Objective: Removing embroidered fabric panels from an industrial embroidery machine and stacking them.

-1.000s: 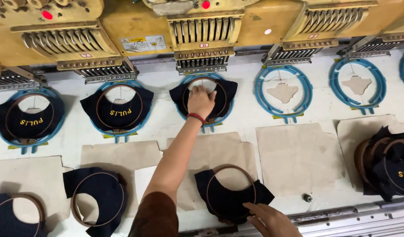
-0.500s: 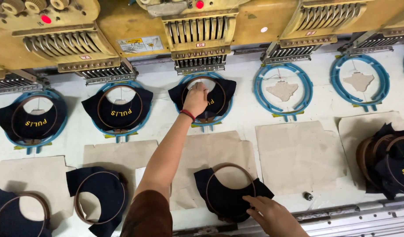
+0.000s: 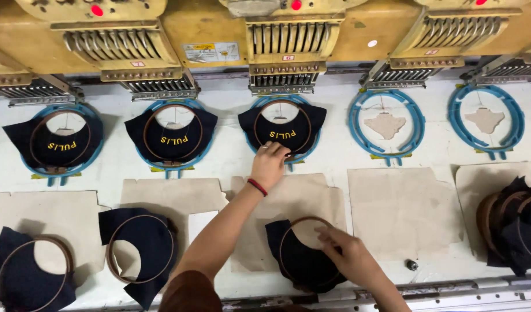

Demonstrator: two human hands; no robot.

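My left hand (image 3: 269, 164), with a red band at the wrist, reaches to the lower edge of a dark fabric piece with yellow stitched letters (image 3: 282, 130). The piece sits in a blue machine frame (image 3: 311, 151) under the middle embroidery head. My fingers are curled on the fabric's edge. My right hand (image 3: 349, 257) lies near the front, fingers gripping a dark fabric piece in a wooden hoop (image 3: 297, 254) that rests on a beige backing sheet (image 3: 311, 196).
Two more lettered dark pieces sit in blue frames (image 3: 172, 136) (image 3: 54, 144) to the left. Two blue frames (image 3: 385, 127) (image 3: 486, 121) to the right hold only small beige patches. Hooped pieces lie at front left (image 3: 139, 248) (image 3: 28, 277), and a stack (image 3: 513, 225) at right. Yellow machine heads (image 3: 285, 34) overhang.
My left hand has drawn back from the middle of the framed piece to its lower edge. My right hand has moved up onto the hooped piece at the front.
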